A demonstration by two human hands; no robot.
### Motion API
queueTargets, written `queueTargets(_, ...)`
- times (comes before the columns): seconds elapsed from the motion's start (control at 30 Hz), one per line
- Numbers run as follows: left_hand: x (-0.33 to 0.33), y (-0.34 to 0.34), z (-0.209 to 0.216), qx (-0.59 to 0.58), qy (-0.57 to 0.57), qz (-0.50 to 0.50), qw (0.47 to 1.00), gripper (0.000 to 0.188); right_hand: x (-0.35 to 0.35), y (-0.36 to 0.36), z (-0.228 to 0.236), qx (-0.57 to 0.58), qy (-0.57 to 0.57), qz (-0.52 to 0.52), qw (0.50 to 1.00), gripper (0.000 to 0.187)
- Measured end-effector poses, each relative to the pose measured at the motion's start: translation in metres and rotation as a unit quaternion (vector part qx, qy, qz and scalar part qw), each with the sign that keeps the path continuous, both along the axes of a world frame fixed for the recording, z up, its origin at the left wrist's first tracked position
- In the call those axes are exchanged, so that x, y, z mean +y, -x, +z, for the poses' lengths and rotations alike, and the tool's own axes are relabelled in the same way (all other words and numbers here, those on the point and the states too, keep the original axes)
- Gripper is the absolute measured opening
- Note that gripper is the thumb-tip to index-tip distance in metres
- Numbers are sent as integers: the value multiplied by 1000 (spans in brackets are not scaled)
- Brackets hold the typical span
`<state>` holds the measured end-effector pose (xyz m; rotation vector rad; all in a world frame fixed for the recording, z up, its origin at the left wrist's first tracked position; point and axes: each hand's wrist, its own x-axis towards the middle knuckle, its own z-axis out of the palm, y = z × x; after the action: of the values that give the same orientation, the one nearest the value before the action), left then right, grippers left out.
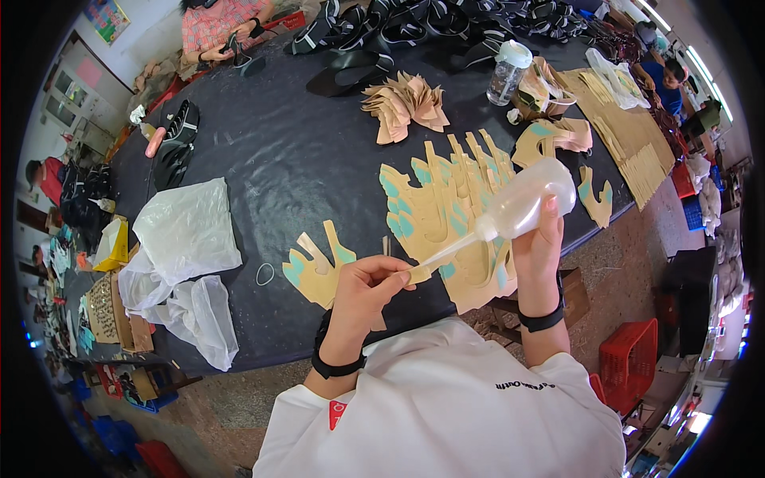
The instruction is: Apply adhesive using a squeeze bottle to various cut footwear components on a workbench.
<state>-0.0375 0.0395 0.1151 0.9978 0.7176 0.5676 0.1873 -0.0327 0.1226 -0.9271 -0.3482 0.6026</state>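
A black-covered bench [279,159] spans the view. On it, an overlapping spread of tan cut pieces [434,211] with teal patches lies ahead of the person. Crumpled white plastic [187,227] lies well apart, toward the bench's left side. A translucent squeeze bottle [518,205] is tilted above the spread, its thin nozzle pointing down to the left. The right hand [538,247] is closed around the bottle's wide end. The left hand [362,291] pinches a small tan piece [420,274] between thumb and forefinger, right by the nozzle tip; whether they touch, I cannot tell.
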Motion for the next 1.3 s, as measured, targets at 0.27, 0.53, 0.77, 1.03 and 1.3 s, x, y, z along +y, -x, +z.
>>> queueTargets(0.27,2,1,-1,0,2,4,1000,11,1,-1,-2,9,-13,-15,1000,52)
queueTargets(0.53,6,2,-3,4,-4,19,1000,10,-2,-2,-6,8,8,-15,1000,56)
queueTargets(0.77,12,-1,-5,33,-7,72,997,11,-7,-6,-8,5,48,97,994,60)
queueTargets(1.03,41,9,-23,-175,172,199,949,10,5,17,-30,230,66,330,913,55)
queueTargets(1.3,82,74,-63,-167,48,396,902,10,13,44,-65,250,170,306,903,48)
